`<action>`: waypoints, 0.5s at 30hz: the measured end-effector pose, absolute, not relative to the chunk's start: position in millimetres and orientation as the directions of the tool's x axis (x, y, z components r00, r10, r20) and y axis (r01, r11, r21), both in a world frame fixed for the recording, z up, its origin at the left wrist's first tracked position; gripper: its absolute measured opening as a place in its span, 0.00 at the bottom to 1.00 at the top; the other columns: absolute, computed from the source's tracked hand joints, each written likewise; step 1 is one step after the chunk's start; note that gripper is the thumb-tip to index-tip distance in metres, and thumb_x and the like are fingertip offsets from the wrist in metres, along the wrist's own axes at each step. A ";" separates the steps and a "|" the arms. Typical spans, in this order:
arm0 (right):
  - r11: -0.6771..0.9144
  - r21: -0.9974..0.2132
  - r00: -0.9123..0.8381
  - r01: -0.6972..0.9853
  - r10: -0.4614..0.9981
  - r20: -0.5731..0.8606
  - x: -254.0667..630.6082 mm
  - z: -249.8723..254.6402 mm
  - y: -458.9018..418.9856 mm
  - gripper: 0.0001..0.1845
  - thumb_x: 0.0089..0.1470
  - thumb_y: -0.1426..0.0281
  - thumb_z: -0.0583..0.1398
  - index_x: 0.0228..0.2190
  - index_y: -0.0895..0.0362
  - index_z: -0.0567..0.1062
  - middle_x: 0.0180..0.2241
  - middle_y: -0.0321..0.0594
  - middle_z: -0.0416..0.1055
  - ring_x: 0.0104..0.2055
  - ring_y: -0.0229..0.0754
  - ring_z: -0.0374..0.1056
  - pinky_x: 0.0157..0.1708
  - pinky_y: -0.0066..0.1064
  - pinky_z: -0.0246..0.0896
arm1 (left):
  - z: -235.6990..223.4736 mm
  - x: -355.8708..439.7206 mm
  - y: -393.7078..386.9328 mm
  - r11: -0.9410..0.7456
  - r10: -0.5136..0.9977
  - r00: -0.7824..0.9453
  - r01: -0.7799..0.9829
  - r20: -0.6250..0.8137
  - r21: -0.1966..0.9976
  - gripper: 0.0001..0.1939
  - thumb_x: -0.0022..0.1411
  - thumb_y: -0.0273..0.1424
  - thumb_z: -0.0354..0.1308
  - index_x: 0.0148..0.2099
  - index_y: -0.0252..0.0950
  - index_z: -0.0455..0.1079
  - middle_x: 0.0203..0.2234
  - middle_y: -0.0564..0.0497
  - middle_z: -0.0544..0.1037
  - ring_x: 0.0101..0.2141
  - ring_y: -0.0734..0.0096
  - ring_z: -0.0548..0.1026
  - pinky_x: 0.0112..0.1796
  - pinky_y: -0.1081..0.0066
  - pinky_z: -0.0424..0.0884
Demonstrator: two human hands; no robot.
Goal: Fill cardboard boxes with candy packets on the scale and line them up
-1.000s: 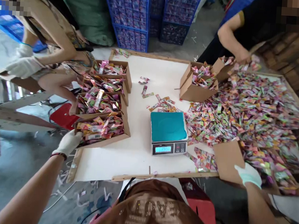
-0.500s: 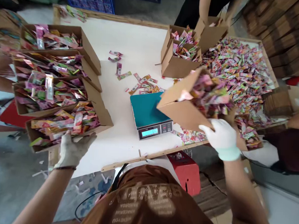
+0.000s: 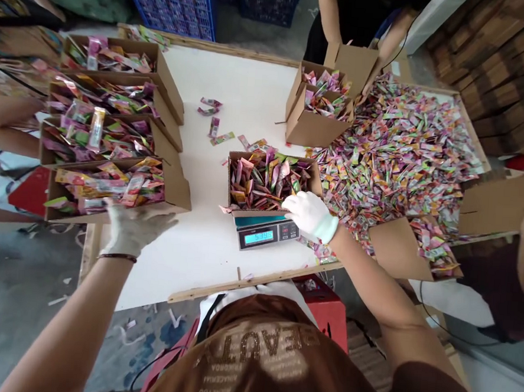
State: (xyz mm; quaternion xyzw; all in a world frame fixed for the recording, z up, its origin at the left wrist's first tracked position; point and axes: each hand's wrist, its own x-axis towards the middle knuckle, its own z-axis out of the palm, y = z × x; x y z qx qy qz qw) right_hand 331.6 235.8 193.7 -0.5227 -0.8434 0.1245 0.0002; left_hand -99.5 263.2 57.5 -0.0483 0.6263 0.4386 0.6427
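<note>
The filled carton [image 3: 317,183] sat on the scale [image 3: 268,236], the right hand [image 3: 307,213] at its near rim; I couldn't tell whether it gripped. The left hand [image 3: 131,230], fingers spread, was by another box [image 3: 177,191].

The right hand [image 3: 309,213] and left hand [image 3: 129,230] wear matt cloth gloves [image 3: 121,240], and the box [image 3: 317,181] by the right one is plain matt cardboard, its sachets [image 3: 269,181] glossy plastic film with bright glints. The scale [image 3: 289,232] shows a smooth, plastic-looking front and shiny display [image 3: 258,237] — the tabletop [image 3: 206,234] beneath is smooth, edged with raw-looking wood strips [image 3: 248,282]. Soft brown cloth forms the garment [image 3: 255,308], its lettering [image 3: 257,345] glittery and rough-looking — the crates [image 3: 176,4] look like hard plastic
</note>
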 end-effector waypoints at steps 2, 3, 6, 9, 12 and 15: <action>0.438 -0.243 -0.470 0.865 0.878 -0.092 344.6 205.2 231.3 0.20 0.66 0.57 0.65 0.52 0.56 0.77 0.54 0.48 0.76 0.52 0.50 0.74 0.54 0.49 0.73 | 72.1 -67.9 245.7 0.701 0.510 -0.077 -0.541 -0.857 0.465 0.43 0.62 0.70 0.45 0.54 0.34 0.66 0.49 0.36 0.76 0.51 0.44 0.78 0.46 0.45 0.79; 0.429 -0.281 -0.460 0.858 0.887 -0.050 353.9 211.0 229.2 0.20 0.65 0.57 0.66 0.52 0.55 0.77 0.53 0.49 0.76 0.52 0.51 0.74 0.55 0.50 0.72 | 77.9 -52.7 238.0 0.718 0.536 -0.065 -0.489 -0.842 0.495 0.38 0.65 0.66 0.47 0.52 0.34 0.67 0.47 0.37 0.77 0.48 0.47 0.79 0.45 0.48 0.79; 0.279 -0.531 -0.256 0.800 0.959 0.119 386.6 223.5 227.8 0.22 0.63 0.55 0.65 0.53 0.54 0.76 0.50 0.49 0.78 0.47 0.50 0.76 0.49 0.47 0.75 | 91.0 -15.9 227.1 0.625 0.691 -0.137 -0.381 -0.710 0.682 0.28 0.69 0.57 0.52 0.50 0.37 0.70 0.47 0.40 0.78 0.44 0.56 0.80 0.48 0.55 0.77; 0.119 -0.735 -0.005 0.667 0.988 0.155 407.5 224.5 238.4 0.24 0.60 0.52 0.66 0.51 0.54 0.74 0.43 0.45 0.78 0.42 0.47 0.77 0.43 0.42 0.76 | 103.8 9.7 240.0 0.409 0.856 -0.194 -0.314 -0.480 0.857 0.30 0.65 0.57 0.58 0.57 0.41 0.71 0.55 0.41 0.78 0.52 0.55 0.78 0.57 0.55 0.72; 0.122 -0.779 -0.005 0.615 0.989 0.150 404.3 219.6 257.0 0.25 0.58 0.51 0.66 0.49 0.54 0.74 0.42 0.44 0.77 0.43 0.46 0.76 0.45 0.41 0.76 | 119.0 33.9 269.7 0.227 0.936 -0.205 -0.270 -0.286 0.936 0.37 0.62 0.60 0.60 0.64 0.44 0.70 0.63 0.40 0.73 0.63 0.49 0.73 0.63 0.51 0.66; 0.178 -0.790 -0.065 0.587 0.983 0.173 389.3 217.7 272.7 0.26 0.60 0.49 0.64 0.49 0.55 0.73 0.41 0.44 0.77 0.42 0.46 0.75 0.45 0.41 0.74 | 129.5 57.0 299.2 0.197 0.944 -0.207 -0.269 -0.256 0.943 0.38 0.67 0.57 0.56 0.71 0.44 0.65 0.68 0.41 0.69 0.67 0.50 0.68 0.67 0.49 0.61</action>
